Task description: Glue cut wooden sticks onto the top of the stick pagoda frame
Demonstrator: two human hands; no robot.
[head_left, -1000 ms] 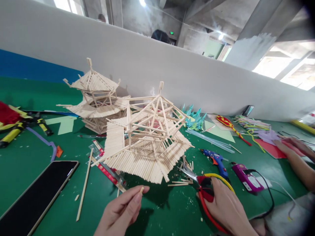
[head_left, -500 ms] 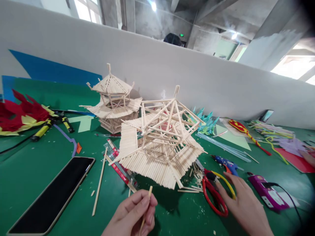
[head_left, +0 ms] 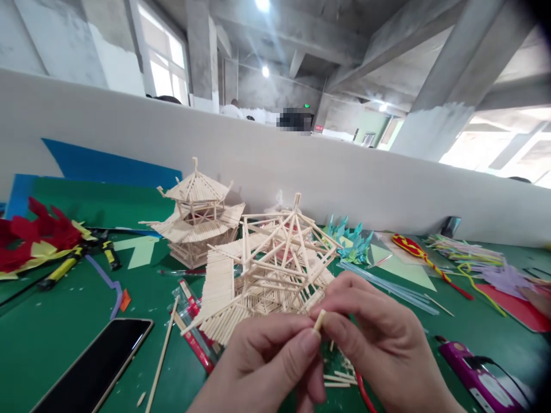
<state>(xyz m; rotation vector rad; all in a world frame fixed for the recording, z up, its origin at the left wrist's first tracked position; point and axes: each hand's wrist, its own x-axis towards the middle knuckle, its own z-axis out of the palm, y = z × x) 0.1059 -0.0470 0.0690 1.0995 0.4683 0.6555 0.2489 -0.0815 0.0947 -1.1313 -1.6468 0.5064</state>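
Note:
My left hand (head_left: 267,361) pinches a thin wooden stick (head_left: 319,321) between thumb and fingers, with its tip pointing up. My right hand (head_left: 379,338) meets it there, thumb and fingers closed around the stick's upper end. Just behind both hands stands an unfinished wooden-stick pavilion (head_left: 219,287), its upper roof a bare frame and its lower roof covered with sticks. My hands hide part of its front. Scissors with a red handle (head_left: 365,393) show partly below my right hand, near short cut sticks (head_left: 340,380).
A second stick pavilion (head_left: 198,223) stands behind, to the left. A phone (head_left: 92,367) and a loose stick (head_left: 163,350) lie at left. On the right are a purple device (head_left: 477,373) with a cable and clear glue sticks (head_left: 387,287). A white partition (head_left: 365,178) runs behind.
My right hand has left the scissors and moved left to the stick in my left hand, which has shifted up and right. The view has tilted upward. The blue glue gun is now hidden.

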